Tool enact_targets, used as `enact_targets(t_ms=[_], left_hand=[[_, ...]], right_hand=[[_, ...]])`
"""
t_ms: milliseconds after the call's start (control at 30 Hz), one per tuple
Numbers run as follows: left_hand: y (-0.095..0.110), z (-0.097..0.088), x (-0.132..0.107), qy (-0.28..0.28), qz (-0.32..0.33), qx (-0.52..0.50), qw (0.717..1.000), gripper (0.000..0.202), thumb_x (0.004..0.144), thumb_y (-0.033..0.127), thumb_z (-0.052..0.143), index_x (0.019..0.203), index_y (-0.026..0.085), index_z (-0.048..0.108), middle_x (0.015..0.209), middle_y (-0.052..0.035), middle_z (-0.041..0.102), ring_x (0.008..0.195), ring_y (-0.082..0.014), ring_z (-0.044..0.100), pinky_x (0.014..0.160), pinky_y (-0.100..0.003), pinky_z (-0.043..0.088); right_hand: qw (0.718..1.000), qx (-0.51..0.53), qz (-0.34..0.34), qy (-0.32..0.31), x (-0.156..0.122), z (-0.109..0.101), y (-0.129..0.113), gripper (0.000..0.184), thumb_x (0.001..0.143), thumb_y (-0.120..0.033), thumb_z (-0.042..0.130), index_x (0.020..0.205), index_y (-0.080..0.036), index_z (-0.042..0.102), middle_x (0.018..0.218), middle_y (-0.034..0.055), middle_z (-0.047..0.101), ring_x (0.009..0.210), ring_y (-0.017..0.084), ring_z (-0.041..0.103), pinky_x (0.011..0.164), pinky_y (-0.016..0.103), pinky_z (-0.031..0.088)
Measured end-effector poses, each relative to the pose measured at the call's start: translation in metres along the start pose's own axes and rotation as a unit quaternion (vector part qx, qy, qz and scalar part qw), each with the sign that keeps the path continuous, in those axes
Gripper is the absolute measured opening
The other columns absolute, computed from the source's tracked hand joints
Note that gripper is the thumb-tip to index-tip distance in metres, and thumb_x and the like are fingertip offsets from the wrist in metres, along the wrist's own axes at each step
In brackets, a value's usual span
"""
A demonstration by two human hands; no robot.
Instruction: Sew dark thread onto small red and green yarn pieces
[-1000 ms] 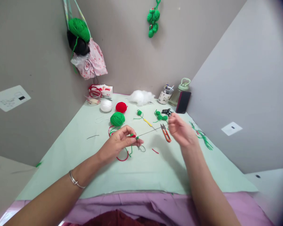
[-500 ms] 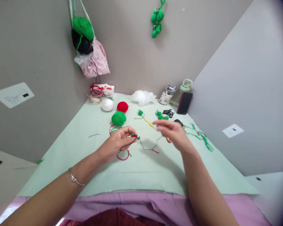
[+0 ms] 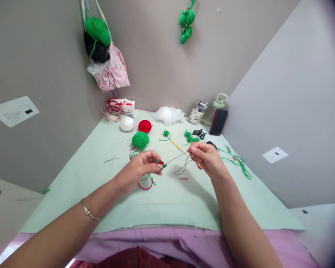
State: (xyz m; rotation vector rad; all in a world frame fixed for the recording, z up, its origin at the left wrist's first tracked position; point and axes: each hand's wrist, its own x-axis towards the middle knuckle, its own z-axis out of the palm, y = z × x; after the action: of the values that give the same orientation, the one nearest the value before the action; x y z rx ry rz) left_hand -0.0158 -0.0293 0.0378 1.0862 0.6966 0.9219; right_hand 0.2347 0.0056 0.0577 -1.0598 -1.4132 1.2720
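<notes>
My left hand (image 3: 141,168) pinches a tiny red and green crocheted piece (image 3: 161,163) just above the pale green table cover (image 3: 170,201). A dark thread (image 3: 181,163) runs from that piece to my right hand (image 3: 208,158), whose fingertips are pinched on its far end; part of the thread hangs in a slack loop between the hands. Red and green yarn ends (image 3: 145,182) trail on the cover under my left hand. A silver bangle (image 3: 87,211) is on my left wrist.
Behind the hands lie a green yarn ball (image 3: 140,140), a red one (image 3: 144,126), a white one (image 3: 127,124), white stuffing (image 3: 168,114), a yellow-handled hook (image 3: 176,145), small green pieces (image 3: 191,137), a cup (image 3: 196,112), a bottle (image 3: 215,108) and a dark phone (image 3: 218,122). Green strands (image 3: 237,162) lie right.
My right hand swung left toward the left hand, then pinched the thread and drew it partly taut. My left hand stayed put with the small piece.
</notes>
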Motion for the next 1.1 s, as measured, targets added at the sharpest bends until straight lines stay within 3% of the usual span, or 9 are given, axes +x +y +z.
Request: enact_targets(t_ms=[167,333,467,567,667,767,867,1000,1100], left_hand=[[0.0,-0.003,0.0,-0.005,0.018,-0.007,1.0,0.016,0.073,0.027,0.076,0.081,0.019,0.064,0.081,-0.0012,0.063,0.079,-0.0143,0.061,0.079,-0.031,0.048],[0.002,-0.007,-0.001,-0.013,0.004,-0.029,0.999,0.018,0.072,0.027,0.078,0.081,0.019,0.064,0.083,-0.0021,0.063,0.085,-0.017,0.061,0.089,-0.036,0.047],[0.005,-0.007,-0.002,-0.026,-0.005,-0.056,0.998,0.019,0.073,0.026,0.077,0.083,0.017,0.064,0.083,-0.0005,0.062,0.084,-0.0143,0.061,0.089,-0.032,0.046],[0.006,-0.004,-0.003,-0.027,-0.014,-0.067,0.997,0.019,0.073,0.024,0.077,0.083,0.016,0.063,0.079,0.0013,0.06,0.076,-0.0112,0.059,0.081,-0.028,0.047],[0.004,-0.002,-0.003,-0.017,-0.011,-0.063,0.998,0.017,0.075,0.023,0.076,0.083,0.016,0.063,0.078,0.0024,0.058,0.071,-0.0097,0.058,0.076,-0.026,0.047],[0.0,-0.003,-0.001,-0.001,-0.001,-0.05,0.999,0.015,0.078,0.023,0.073,0.088,0.017,0.064,0.082,0.0024,0.059,0.072,-0.0093,0.06,0.077,-0.026,0.047],[-0.003,-0.004,0.0,0.008,0.006,-0.037,0.999,0.013,0.082,0.024,0.069,0.092,0.017,0.065,0.088,0.0008,0.059,0.077,-0.0105,0.061,0.079,-0.026,0.049],[-0.006,-0.004,0.001,0.023,0.02,-0.007,1.0,0.018,0.085,0.026,0.066,0.1,0.018,0.064,0.09,0.0002,0.057,0.077,-0.0116,0.062,0.079,-0.028,0.051],[-0.007,-0.003,0.002,0.025,0.033,0.023,0.999,0.021,0.085,0.028,0.066,0.104,0.019,0.059,0.083,0.0013,0.058,0.074,-0.0124,0.063,0.076,-0.028,0.052]], right_hand=[[0.994,0.053,-0.026,0.088,0.007,-0.014,0.001,0.028,0.07,-0.038,0.082,0.071,-0.017,0.064,0.06,-0.0031,0.046,0.049,0.005,0.031,0.043,0.022,0.024],[0.965,0.175,-0.059,0.184,0.019,-0.053,0.007,0.027,0.066,-0.027,0.085,0.071,-0.015,0.061,0.062,-0.0042,0.046,0.048,0.002,0.03,0.041,0.015,0.028],[0.937,0.218,-0.07,0.264,0.022,-0.083,0.009,0.027,0.075,-0.023,0.079,0.067,-0.015,0.054,0.061,-0.0061,0.042,0.046,0.0,0.029,0.041,0.011,0.031],[0.931,0.222,-0.092,0.276,0.018,-0.089,0.005,0.025,0.078,-0.023,0.077,0.067,-0.016,0.056,0.062,-0.0053,0.042,0.047,0.0,0.031,0.043,0.011,0.033],[0.955,0.168,-0.125,0.21,0.01,-0.076,-0.003,0.021,0.078,-0.028,0.078,0.071,-0.018,0.061,0.063,-0.004,0.043,0.049,0.002,0.03,0.043,0.015,0.033],[0.989,0.057,-0.123,0.056,-0.003,-0.047,-0.011,0.023,0.08,-0.039,0.075,0.074,-0.018,0.066,0.065,-0.0018,0.046,0.048,0.005,0.031,0.041,0.021,0.028],[0.986,-0.101,-0.094,-0.092,-0.014,-0.013,-0.013,0.029,0.091,-0.043,0.06,0.081,-0.018,0.071,0.069,0.0022,0.054,0.052,0.008,0.039,0.046,0.025,0.032],[0.94,-0.294,-0.171,-0.001,-0.016,0.019,-0.005,0.017,0.09,-0.034,0.063,0.09,-0.019,0.071,0.081,0.0037,0.06,0.066,0.012,0.048,0.059,0.028,0.039],[0.932,-0.309,-0.189,0.008,-0.016,0.034,0.001,0.015,0.09,-0.032,0.064,0.096,-0.02,0.07,0.084,0.0029,0.06,0.067,0.012,0.05,0.063,0.027,0.04]])
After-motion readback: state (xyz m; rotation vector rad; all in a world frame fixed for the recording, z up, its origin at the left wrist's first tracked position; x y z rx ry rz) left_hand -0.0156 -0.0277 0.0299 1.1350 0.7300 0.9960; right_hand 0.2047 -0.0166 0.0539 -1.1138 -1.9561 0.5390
